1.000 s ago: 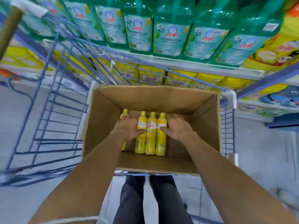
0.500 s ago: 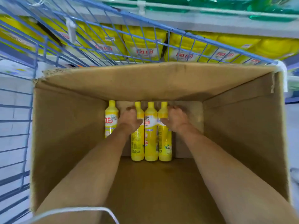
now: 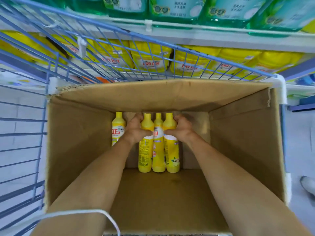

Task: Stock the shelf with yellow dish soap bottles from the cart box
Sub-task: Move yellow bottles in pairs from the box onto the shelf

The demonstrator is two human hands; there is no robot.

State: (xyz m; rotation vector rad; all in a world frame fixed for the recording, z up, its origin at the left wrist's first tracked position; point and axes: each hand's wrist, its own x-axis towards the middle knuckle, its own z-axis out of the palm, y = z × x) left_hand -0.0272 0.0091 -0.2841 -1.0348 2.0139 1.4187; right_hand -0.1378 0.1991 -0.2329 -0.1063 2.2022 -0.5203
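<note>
Three yellow dish soap bottles (image 3: 158, 143) lie side by side on the floor of the cardboard box (image 3: 238, 142), long axes running toward its far wall, caps pointing that way. The left hand (image 3: 136, 129) and right hand (image 3: 180, 128) clamp the trio from either side. A fourth bottle (image 3: 118, 126) near the far-left corner bears red characters, seemingly a brand mark, too blurred to read.

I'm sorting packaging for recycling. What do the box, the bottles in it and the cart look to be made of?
The box looks like plain brown corrugated cardboard: matte, with a ragged torn edge. The yellow bottles seem glossy moulded plastic with printed labels. The cart appears to be blue-coated metal wire with white plastic corner pieces.
</note>
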